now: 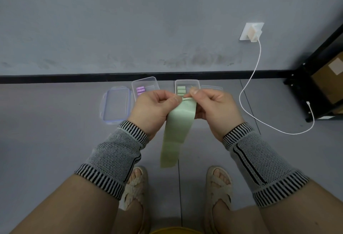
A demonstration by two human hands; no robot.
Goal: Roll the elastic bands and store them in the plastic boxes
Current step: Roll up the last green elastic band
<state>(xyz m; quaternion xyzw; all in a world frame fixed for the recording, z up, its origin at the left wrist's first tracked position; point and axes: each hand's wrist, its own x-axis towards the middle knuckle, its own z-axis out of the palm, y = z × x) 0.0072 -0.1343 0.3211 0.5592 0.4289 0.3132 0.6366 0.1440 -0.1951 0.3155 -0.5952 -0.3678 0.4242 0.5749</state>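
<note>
Head view: left hand (152, 109) and right hand (213, 107) pinch top edge of green band (178, 131), roll barely begun. Purple rolls (140, 90) boxed, green rolls (181, 90) boxed; count unclear. Lid (116, 106) off, on floor.

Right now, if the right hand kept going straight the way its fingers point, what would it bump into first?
The right hand points leftward at the left hand; both pinch the top edge of the pale green flat elastic band. It would likely meet the left hand's fingertips first, though depth is hard to judge.
</note>
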